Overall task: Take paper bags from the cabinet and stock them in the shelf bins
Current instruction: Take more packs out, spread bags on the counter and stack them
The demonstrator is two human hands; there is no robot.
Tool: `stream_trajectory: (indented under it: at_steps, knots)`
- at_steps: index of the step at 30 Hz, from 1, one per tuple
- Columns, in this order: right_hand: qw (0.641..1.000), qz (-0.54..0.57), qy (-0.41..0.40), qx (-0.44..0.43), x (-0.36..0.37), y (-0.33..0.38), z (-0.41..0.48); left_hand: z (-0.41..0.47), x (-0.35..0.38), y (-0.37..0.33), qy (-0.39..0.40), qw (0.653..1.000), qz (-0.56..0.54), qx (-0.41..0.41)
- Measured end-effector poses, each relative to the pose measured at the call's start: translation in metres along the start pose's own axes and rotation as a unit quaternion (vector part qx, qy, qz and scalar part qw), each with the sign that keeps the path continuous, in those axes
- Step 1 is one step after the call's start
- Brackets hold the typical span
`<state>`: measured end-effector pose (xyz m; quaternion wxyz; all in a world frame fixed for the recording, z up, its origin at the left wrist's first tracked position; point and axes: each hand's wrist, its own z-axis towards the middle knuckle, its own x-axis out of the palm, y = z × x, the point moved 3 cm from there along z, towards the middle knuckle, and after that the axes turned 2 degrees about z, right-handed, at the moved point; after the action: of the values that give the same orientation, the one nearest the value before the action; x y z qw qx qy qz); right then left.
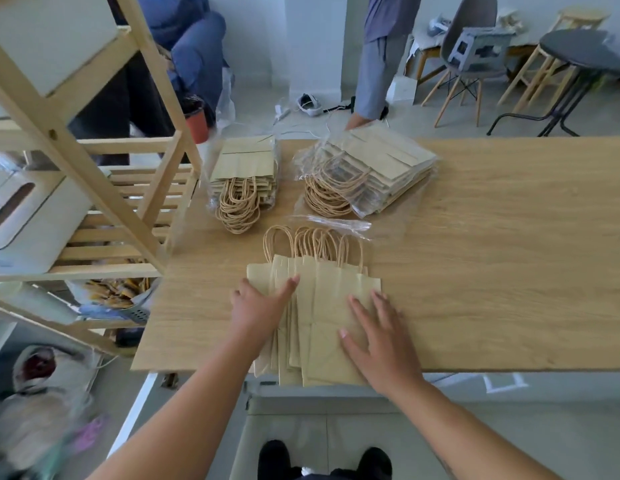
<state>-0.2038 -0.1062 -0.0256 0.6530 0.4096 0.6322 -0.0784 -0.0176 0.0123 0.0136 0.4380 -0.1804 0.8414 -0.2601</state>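
A fanned stack of flat brown paper bags point(322, 299) with twisted handles lies on the wooden table point(509, 254) at its near edge, overhanging it slightly. My left hand point(258, 306) rests flat on the stack's left side, fingers apart. On the right side of the stack, my right hand point(378, 337) presses down with spread fingers. Two more bundles of paper bags in clear plastic wrap lie further back: one at the left point(244, 168) and one at the right point(374, 171). An empty plastic wrapper point(336, 223) lies between them and my stack.
A wooden shelf unit point(104, 188) stands left of the table, holding white bins point(21, 216) and a basket of packets point(118, 292). Another person's hand point(355, 123) touches the far right bundle. A second person crouches behind the shelf. Chairs, stools and a round table stand at the back right.
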Motion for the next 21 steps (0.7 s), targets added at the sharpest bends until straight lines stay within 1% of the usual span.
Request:
stream_trajectory:
  at_steps: [3,7,9,10,11,13,14,15,17,21]
  knots:
    - [0.999,0.036,0.01,-0.011,0.005,0.021,0.005,0.004,-0.005,0.003,0.018,0.997,-0.07,-0.02]
    - [0.997,0.058,0.027,-0.038,0.007,0.044,0.009,0.008,-0.013,0.008,0.049,0.983,-0.172,-0.035]
    - [0.994,0.087,0.03,-0.056,0.006,0.053,0.011,0.011,-0.015,0.01,0.061,0.981,-0.179,-0.041]
    - [0.99,0.127,0.019,-0.051,0.005,0.058,0.012,0.012,-0.016,0.011,0.061,0.981,-0.178,-0.042]
    - [0.982,0.187,-0.002,-0.026,0.003,0.061,0.014,0.013,-0.016,0.012,0.063,0.98,-0.183,-0.044]
    - [0.944,0.319,-0.039,0.074,0.0,0.065,0.017,0.015,-0.017,0.013,0.08,0.973,-0.209,-0.049]
    - [0.924,0.362,-0.042,0.118,-0.001,0.066,0.019,0.016,-0.016,0.013,0.09,0.969,-0.225,-0.047]
    - [0.913,0.38,-0.034,0.141,-0.002,0.067,0.02,0.016,-0.016,0.014,0.1,0.965,-0.239,-0.042]
    - [0.903,0.401,-0.007,0.152,-0.004,0.069,0.024,0.015,-0.016,0.013,0.121,0.958,-0.258,-0.031]
    - [0.874,0.469,0.012,0.128,-0.013,0.07,0.033,0.015,-0.019,0.013,0.145,0.946,-0.288,-0.023]
